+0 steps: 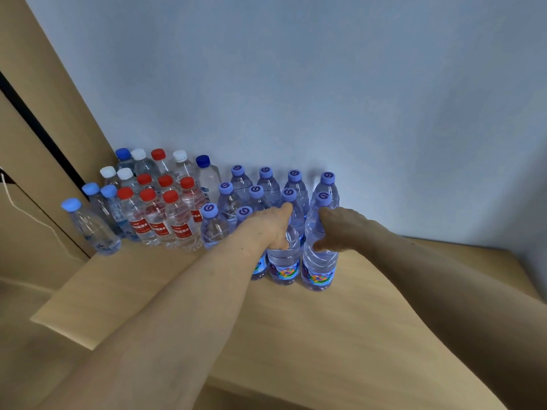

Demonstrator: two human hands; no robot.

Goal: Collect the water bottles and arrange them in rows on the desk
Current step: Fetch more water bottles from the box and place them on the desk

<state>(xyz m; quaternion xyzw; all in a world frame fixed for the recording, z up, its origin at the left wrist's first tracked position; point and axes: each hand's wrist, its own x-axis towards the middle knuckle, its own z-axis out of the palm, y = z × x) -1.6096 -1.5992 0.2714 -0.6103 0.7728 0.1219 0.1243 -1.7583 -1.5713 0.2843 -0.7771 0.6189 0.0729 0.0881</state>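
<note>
Gripping a purple-capped water bottle (284, 261) in your left hand (273, 229), you clasp its neighbour (319, 269) in your right hand (343, 229)

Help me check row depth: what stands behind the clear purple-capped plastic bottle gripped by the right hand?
More clear purple-capped plastic bottles, then the pale blue wall. The right hand covers the top of the gripped bottle, so their count is unclear.

purple bottle (284, 261) upright, in left hand (273, 227) | twin (319, 266) upright, in right hand (340, 229) | purple-caps (268, 184) rowed beyond hands | red-caps (158, 216) upright, far left
</note>
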